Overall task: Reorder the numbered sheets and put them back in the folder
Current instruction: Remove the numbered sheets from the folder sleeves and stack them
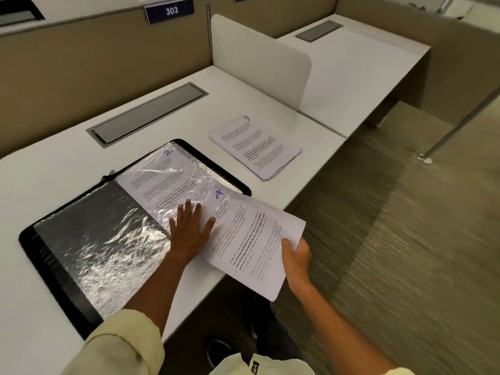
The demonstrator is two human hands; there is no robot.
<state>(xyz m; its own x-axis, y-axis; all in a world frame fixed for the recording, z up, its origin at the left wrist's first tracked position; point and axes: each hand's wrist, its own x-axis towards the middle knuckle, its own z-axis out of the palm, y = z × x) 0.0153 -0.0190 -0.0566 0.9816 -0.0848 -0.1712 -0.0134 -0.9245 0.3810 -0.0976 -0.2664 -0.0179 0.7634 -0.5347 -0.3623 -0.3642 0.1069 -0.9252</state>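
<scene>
Right hand [296,255] pinches white printed sheet "4" [251,239]; I'd keep flat left hand [189,228] pressing the black zip folder's [51,255] clear sleeve [173,182].

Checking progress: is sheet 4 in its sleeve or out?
Partly in: sheet 4 has its top corner under the plastic sleeve; the right hand holds the rest outside.

Soft, even overhead light; white glare breaks across the crinkled clear plastic sleeves [108,239] of the black folder. The striped carpet floor [405,239] smears with blur at right; edges bow wide-angle.
</scene>
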